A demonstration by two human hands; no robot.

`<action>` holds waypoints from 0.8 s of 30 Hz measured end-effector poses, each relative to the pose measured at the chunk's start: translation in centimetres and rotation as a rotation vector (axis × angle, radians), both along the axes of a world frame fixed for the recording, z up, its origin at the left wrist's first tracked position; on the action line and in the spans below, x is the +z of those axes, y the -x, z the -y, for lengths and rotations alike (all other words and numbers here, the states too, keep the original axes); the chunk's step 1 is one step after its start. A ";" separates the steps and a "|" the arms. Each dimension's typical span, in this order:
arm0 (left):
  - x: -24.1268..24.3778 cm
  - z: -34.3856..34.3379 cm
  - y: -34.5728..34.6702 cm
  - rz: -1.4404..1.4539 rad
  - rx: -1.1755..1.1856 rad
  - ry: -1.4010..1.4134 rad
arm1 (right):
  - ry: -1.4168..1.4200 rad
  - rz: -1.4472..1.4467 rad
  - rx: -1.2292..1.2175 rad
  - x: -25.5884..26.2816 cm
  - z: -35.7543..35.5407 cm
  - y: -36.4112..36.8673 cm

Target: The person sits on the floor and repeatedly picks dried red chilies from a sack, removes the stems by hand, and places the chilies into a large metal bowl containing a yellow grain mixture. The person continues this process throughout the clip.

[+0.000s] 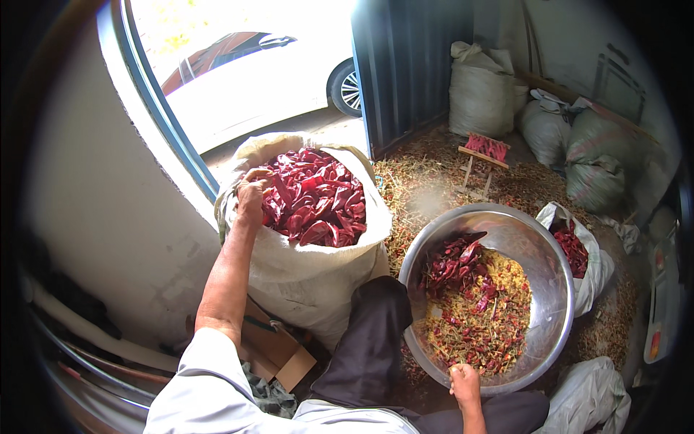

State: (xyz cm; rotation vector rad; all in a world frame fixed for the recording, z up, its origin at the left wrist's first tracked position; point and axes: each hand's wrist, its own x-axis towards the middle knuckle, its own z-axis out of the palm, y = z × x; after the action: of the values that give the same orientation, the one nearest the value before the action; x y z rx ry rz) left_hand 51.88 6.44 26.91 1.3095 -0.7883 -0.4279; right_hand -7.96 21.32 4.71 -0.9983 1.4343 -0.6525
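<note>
My left hand [252, 193] reaches over the left rim of a large white woven sack [312, 282]. Its bent fingers are at the edge of the dried red chili pods [317, 198] that fill the sack, and whether they grip a pod is hidden. By the near rim of a wide stainless steel basin [547, 320], my right hand [464, 381] has its fingers curled in; what may be inside them does not show. In the basin, dark red chili pieces [452, 266] lie at the upper left, beside yellow seeds [507, 276] and a mix of stems and fragments [471, 331].
A smaller white bag [588, 290] of red chilies stands right of the basin. Behind it are a small folding stool [485, 149], several stuffed sacks [480, 92] and a floor strewn with stems [406, 195]. A cardboard box [279, 347] sits by my left knee. Outside the doorway is a white car [260, 97].
</note>
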 end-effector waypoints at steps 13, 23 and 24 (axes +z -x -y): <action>1.3 1.9 -1.0 0.022 0.031 -0.107 | 0.027 -0.014 0.027 0.4 -0.3 -0.2; 2.6 2.4 5.9 1.116 0.262 -0.776 | 0.087 -0.075 0.050 0.1 -0.4 0.1; 2.8 2.3 6.7 1.180 0.225 -0.783 | 0.090 -0.078 0.049 0.3 -0.4 0.1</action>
State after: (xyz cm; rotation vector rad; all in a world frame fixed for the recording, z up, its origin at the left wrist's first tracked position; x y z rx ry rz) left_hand 45.21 4.13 29.70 2.4059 -1.4866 0.3409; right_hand -8.06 21.71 4.99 -1.1360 1.4542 -0.6531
